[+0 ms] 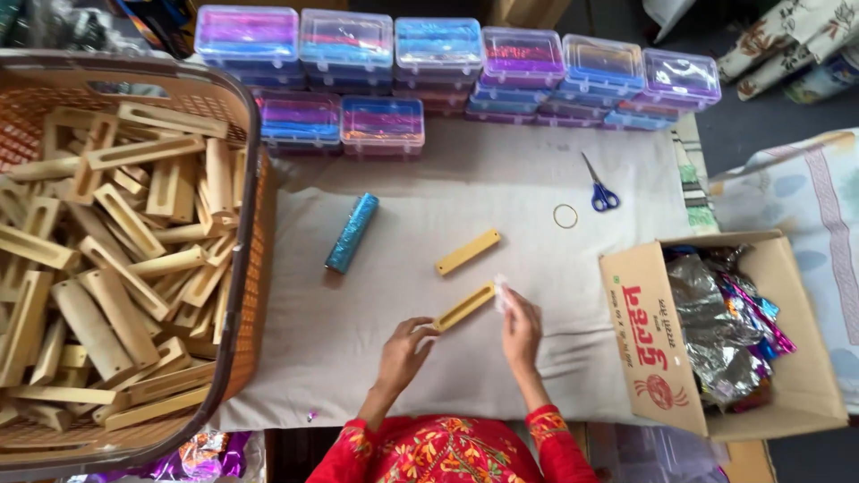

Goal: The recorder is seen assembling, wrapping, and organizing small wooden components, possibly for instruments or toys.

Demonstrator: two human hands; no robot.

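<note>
The left hand point(404, 351) is gripping the near end of a yellow wooden case point(464, 307), fingers clamped round it, and the case is lying slanted on the white cloth point(537, 179) toward its near edge. The right hand point(521, 327) is pinching a small clear wrapper point(500, 293) between its fingertips, right against the far end of that case. A second yellow case point(467, 252) is lying apart from it, nearer the middle of the cloth, and a shiny blue roll point(352, 233) is resting further toward the left edge. Blue-handled scissors point(600, 186) and a rubber band point(565, 216) are sitting near the right edge. Stacked clear plastic boxes point(438, 63) are lining the far edge. An orange basket point(255, 268) full of wooden cases is standing off the left edge, and a cardboard box point(649, 340) of foil wrappers is sitting at the near right corner
</note>
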